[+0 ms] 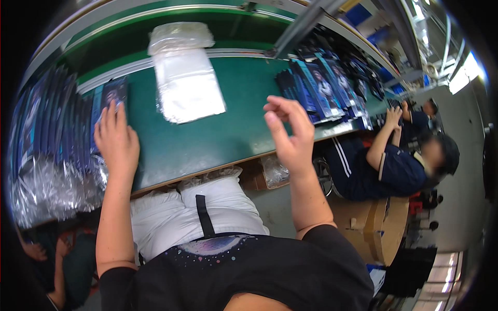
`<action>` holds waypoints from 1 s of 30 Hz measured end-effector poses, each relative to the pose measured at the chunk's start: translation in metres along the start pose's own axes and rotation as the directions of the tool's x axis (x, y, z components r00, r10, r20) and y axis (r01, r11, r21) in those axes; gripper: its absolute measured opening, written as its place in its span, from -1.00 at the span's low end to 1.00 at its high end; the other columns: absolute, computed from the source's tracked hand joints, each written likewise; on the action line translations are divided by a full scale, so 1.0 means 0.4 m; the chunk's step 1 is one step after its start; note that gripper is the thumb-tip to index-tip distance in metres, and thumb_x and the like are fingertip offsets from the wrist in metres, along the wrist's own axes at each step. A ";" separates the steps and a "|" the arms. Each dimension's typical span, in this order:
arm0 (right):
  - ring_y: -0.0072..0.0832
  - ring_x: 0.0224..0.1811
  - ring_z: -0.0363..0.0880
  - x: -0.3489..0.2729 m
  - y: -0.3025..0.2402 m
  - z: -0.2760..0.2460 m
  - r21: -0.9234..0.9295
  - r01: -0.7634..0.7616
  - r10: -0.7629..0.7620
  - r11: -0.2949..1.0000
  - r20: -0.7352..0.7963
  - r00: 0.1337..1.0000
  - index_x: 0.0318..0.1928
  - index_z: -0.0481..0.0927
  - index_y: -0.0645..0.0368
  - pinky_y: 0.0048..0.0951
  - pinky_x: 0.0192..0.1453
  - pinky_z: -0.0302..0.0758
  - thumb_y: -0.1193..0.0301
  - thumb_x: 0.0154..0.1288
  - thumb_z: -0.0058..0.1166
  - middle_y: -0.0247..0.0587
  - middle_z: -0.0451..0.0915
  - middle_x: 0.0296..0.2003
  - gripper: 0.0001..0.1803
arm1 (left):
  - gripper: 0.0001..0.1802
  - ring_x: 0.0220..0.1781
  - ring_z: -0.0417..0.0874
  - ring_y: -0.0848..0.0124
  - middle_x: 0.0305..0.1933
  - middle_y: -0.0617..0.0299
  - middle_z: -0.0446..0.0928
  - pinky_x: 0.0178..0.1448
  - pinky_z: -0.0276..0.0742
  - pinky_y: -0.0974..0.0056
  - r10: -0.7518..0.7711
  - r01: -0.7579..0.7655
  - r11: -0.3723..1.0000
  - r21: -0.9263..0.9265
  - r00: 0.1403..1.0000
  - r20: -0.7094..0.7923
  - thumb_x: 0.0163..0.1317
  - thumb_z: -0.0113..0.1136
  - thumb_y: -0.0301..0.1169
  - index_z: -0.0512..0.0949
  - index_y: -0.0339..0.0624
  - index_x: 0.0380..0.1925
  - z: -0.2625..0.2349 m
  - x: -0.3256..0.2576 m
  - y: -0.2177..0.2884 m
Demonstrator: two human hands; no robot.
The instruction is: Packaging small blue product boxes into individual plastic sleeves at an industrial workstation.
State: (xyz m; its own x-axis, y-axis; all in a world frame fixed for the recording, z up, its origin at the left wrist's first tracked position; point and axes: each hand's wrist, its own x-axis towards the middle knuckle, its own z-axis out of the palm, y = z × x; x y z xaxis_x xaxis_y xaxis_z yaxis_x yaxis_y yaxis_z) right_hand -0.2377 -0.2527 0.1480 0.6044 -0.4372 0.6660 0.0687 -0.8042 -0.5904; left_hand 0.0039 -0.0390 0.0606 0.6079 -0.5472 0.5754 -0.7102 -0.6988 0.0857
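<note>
My left hand lies with its fingers stretched over a flat dark printed package, at the end of a long row of similar packages in clear wrap. My right hand is raised over the front of the green table, its fingers apart and slightly bent, with nothing in them. Between the hands, farther back, lies a stack of clear plastic bags. Right of my right hand, printed packages lean against each other in a pile.
The green table has a metal rail along its back and a grey post. A cardboard box stands on the floor at right. A co-worker sits at the table's right; another person's arms show at lower left.
</note>
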 end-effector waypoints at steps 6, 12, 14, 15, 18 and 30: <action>-0.21 -0.17 0.48 0.165 0.166 -0.218 -0.587 0.082 -0.243 0.806 -0.200 0.949 -0.09 0.55 0.24 -0.29 -0.05 0.44 0.32 0.13 0.23 -0.14 0.53 -0.24 -0.64 | -0.42 0.41 0.17 0.10 0.34 0.06 0.26 0.41 0.01 -0.09 0.034 -0.034 0.999 0.024 0.999 0.009 0.09 0.07 -0.51 0.32 -0.23 0.20 -0.005 0.004 -0.004; 0.00 0.21 0.32 0.228 0.436 -0.365 -0.819 -0.376 0.277 0.433 -0.276 0.920 0.21 0.40 0.15 -0.10 0.27 0.25 -0.30 -0.17 0.21 0.21 0.39 0.11 0.02 | -0.41 0.43 0.15 0.07 0.33 0.07 0.27 0.40 0.05 -0.11 0.239 -0.234 0.966 -0.112 0.971 0.026 0.05 0.19 -0.53 0.36 -0.21 0.17 -0.056 0.064 0.104; 0.05 0.21 0.31 0.224 0.440 -0.368 -0.773 -0.500 0.570 0.391 -0.223 0.791 0.23 0.38 0.14 -0.03 0.28 0.23 -0.33 -0.23 0.22 0.25 0.36 0.13 0.08 | -0.47 0.38 0.24 0.06 0.29 0.05 0.31 0.39 0.11 -0.02 0.407 -0.345 0.860 -0.377 0.908 0.097 0.02 0.22 -0.58 0.45 -0.22 0.08 -0.052 0.081 0.147; 0.04 0.20 0.33 0.219 0.436 -0.371 -0.771 -0.491 0.566 0.406 -0.210 0.798 0.22 0.39 0.13 -0.03 0.27 0.23 -0.32 -0.26 0.25 0.24 0.38 0.11 0.08 | -0.54 0.31 0.33 0.08 0.21 0.06 0.40 0.34 0.20 0.07 0.449 -0.382 0.831 -0.405 0.890 0.082 0.02 0.20 -0.59 0.51 -0.19 0.02 -0.057 0.091 0.181; 0.02 0.18 0.35 0.220 0.382 -0.316 -0.757 -0.438 0.514 0.485 -0.159 0.843 0.19 0.43 0.13 -0.03 0.27 0.23 -0.30 -0.29 0.28 0.22 0.42 0.07 0.06 | -0.62 0.11 0.48 0.11 0.02 0.07 0.52 0.22 0.29 0.10 0.506 -0.427 0.799 -0.423 0.858 0.091 0.03 0.18 -0.58 0.56 -0.17 -0.07 0.000 0.106 0.177; -0.24 -0.37 0.52 0.078 0.125 -0.068 0.712 -0.652 0.074 -0.259 0.688 0.722 0.26 0.19 0.41 -0.30 -0.41 0.48 -0.29 0.27 -0.31 0.27 0.52 -0.13 -0.04 | -0.72 -0.21 0.54 0.05 -0.29 0.01 0.52 -0.11 0.48 0.12 0.425 -0.334 0.732 -0.593 0.905 0.015 0.12 0.18 -0.48 0.51 -0.24 -0.12 -0.015 0.115 0.162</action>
State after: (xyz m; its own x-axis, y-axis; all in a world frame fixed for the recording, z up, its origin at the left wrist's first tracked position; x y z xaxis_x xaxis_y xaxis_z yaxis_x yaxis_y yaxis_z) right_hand -0.2370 -0.3174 0.1517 0.9875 -0.0984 0.1235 0.1536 0.7804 -0.6061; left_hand -0.0163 -0.1068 0.0975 0.2536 -0.7993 0.5448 -0.9340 -0.0558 0.3529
